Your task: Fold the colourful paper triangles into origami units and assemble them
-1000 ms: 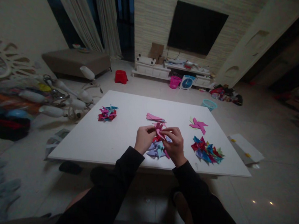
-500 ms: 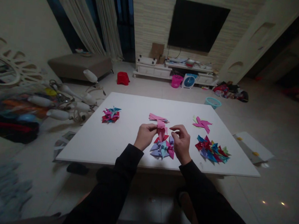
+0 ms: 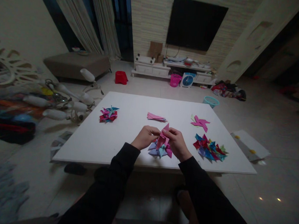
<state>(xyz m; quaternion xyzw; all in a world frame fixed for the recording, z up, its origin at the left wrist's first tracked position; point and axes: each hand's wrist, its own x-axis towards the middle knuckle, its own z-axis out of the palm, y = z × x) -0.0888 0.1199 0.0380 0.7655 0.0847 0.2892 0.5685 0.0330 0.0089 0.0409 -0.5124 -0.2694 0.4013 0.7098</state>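
A pink folded-paper piece [image 3: 163, 137], which looks like an origami crane, is held up between both hands. My left hand [image 3: 147, 137] pinches its left side, and my right hand [image 3: 176, 143] grips it from the right with thumb and fingers. Just below lies a pile of lilac, light blue and magenta paper cranes [image 3: 159, 150], partly hidden by the held piece and my hands. Beyond my hands a small stack of pink folded strips [image 3: 156, 117] rests flat on the white table [image 3: 128, 124].
Colourful paper cranes [image 3: 108, 114] are heaped at the table's left, with a larger heap [image 3: 210, 149] at the right. Behind that heap lie pink and green folded pieces [image 3: 200, 122]. A lamp with several white shades [image 3: 79, 106] stands left of the table; a teal basket [image 3: 211, 101] is beyond its far right corner.
My right hand has come in from the right and taken hold of the pink paper piece. The piece now shows a raised point at its top. The view has shifted slightly.
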